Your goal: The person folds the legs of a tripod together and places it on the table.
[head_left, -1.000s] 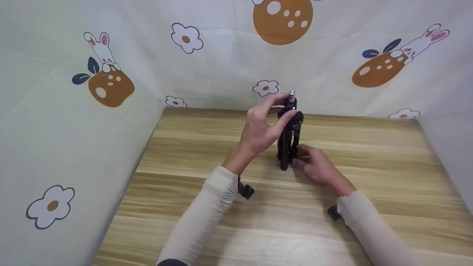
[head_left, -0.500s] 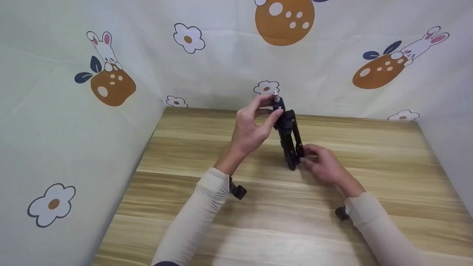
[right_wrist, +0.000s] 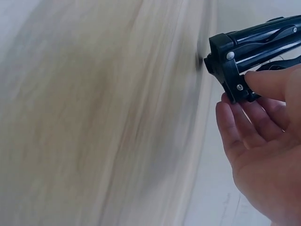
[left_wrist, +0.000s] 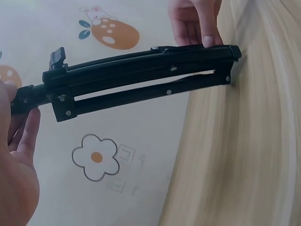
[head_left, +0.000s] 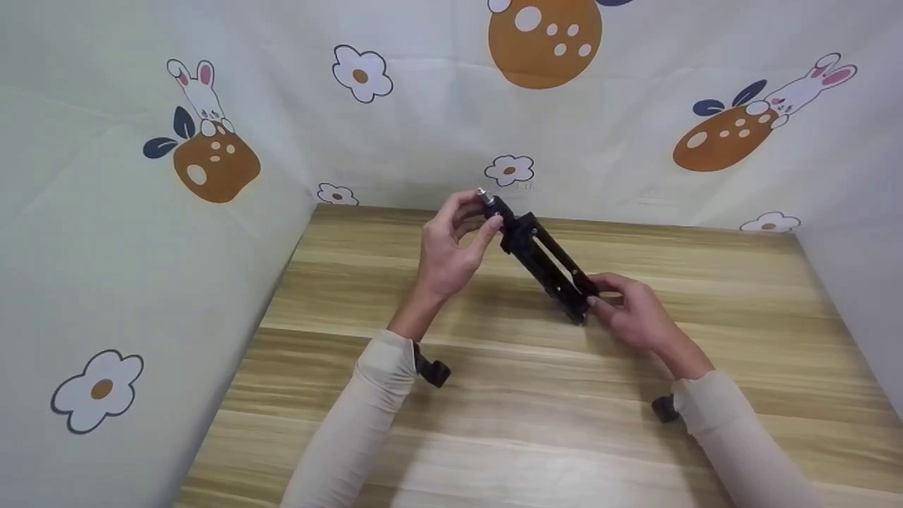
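A small black tripod (head_left: 547, 264), its legs folded together, leans to the left over the table in the head view. Its silver screw tip (head_left: 485, 196) points up and left. My left hand (head_left: 451, 254) grips the narrow neck just below that tip between thumb and fingers. At the lower end, my right hand (head_left: 631, 310) pinches the foot of the legs. The left wrist view shows the tripod (left_wrist: 141, 77) lengthwise, with a knob (left_wrist: 57, 59) near its collar. In the right wrist view, the thumb and fingers of my right hand (right_wrist: 263, 136) hold the riveted leg end (right_wrist: 230, 70).
The wood-grain table (head_left: 522, 423) extends under both arms. A pale cloth wall (head_left: 416, 134) with printed flowers and rabbits rises behind it and along both sides. Black camera mounts (head_left: 432, 370) sit at the wrists.
The tripod has tipped from nearly upright to a steep leftward lean. My left hand has carried its top left and slightly down, while my right hand has shifted a little right with the foot.
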Available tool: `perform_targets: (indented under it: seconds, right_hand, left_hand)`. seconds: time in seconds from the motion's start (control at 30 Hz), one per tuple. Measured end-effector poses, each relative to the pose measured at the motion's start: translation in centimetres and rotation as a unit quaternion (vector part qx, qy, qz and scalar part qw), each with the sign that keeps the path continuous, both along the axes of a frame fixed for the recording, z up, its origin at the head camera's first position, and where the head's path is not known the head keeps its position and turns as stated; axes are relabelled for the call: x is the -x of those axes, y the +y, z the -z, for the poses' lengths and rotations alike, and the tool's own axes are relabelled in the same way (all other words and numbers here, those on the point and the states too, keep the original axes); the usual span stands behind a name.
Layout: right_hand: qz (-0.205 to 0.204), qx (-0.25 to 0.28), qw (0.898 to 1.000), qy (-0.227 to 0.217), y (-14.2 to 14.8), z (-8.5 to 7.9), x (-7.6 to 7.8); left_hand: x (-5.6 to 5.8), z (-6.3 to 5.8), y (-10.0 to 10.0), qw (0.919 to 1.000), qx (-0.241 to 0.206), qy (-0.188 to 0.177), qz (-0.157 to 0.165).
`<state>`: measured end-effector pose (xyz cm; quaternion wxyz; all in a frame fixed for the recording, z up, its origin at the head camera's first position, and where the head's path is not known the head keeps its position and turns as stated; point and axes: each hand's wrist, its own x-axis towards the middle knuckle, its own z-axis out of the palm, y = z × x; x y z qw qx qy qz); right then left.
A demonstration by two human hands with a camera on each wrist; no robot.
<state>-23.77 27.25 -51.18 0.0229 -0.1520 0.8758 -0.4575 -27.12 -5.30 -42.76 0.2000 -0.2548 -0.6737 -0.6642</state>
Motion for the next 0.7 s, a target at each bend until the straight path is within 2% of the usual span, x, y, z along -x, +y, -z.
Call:
perform_targets:
  seconds: [0.17, 0.3, 0.47, 0.7]
  right_hand:
    - [0.016, 0.006, 1.0, 0.002, 0.4, -0.3, -0.2]
    - [0.024, 0.019, 1.0, 0.006, 0.8, -0.4, -0.2]
    - [0.033, 0.022, 0.999, 0.017, 1.0, -0.6, -0.3]
    - [0.038, 0.014, 0.998, 0.04, 1.2, -0.2, -0.2]
  left_hand:
    - [0.1, 1.1, -1.2, 0.999, -0.015, -0.04, -0.01]
    - [0.2, 2.1, -2.1, 0.9968, -0.035, -0.072, -0.002]
    - [0.4, 3.9, -3.1, 0.991, -0.067, -0.116, 0.008]
    - [0.2, 6.4, -4.2, 0.9813, -0.082, -0.174, 0.0]
